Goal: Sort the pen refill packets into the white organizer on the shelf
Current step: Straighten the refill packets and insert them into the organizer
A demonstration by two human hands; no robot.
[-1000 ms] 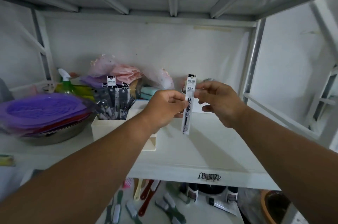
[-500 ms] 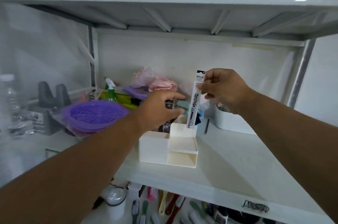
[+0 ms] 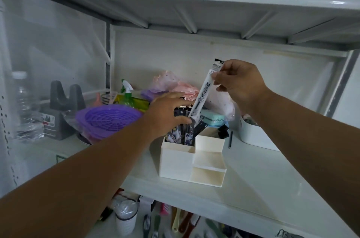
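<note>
So the right hand (image 3: 240,84) is pinching one refill packet (image 3: 204,93) near its top header card, thumb and fingers closed on it, and the packet is hanging tilted with its lower end dipping toward the tall back-left compartment of the white organizer (image 3: 191,157). The organizer is sitting near the shelf's (image 3: 263,175) front edge, roughly mid-width. The left hand (image 3: 168,112) is reaching over the bundle of packets (image 3: 182,130) already standing in that compartment, fingers spread and loosely bent against their tops; I can't tell if it's actually gripping them or just nudging them aside. My guess is the packet is going to feel almost weightless, thin and bendy with a slick plastic sleeve, so holding it by the stiffer card end looks like the sensible spot. Its lower tip is disappearing behind the left hand's fingers, so whether it's already inside is hard to say. The print on the packets is too blurry to read, and the stuff behind the organizer is mostly getting blocked by both hands.
</note>
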